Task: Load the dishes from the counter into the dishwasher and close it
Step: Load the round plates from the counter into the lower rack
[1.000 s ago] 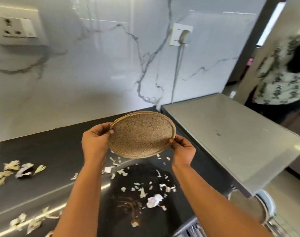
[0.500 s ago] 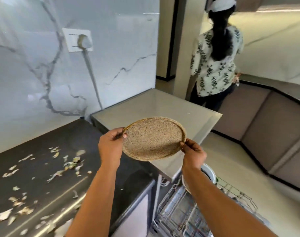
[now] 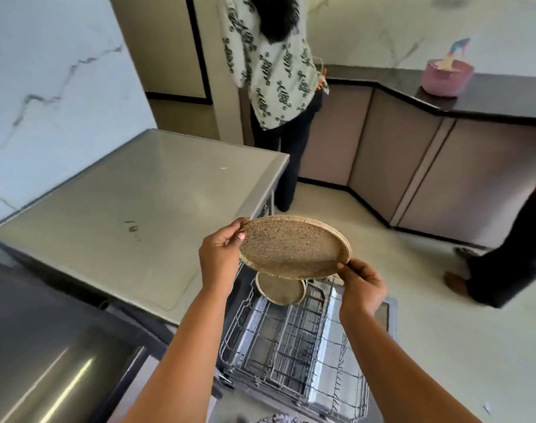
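Head view: since the earlier frame the speckled plate [image 3: 294, 247] has come off the dark counter [image 3: 47, 346] and now hangs over the open dishwasher rack [image 3: 291, 340], where another plate [image 3: 280, 290] stands. The left hand [image 3: 219, 254] pinches its rim at 9 o'clock, and the right hand [image 3: 362, 283] pinches it at 4 o'clock, each grip narrow.

You're in a home kitchen: marble wall [image 3: 47, 71], dark counter [image 3: 489, 96], cabinets [image 3: 413, 154], open dishwasher rack [image 3: 291, 346].
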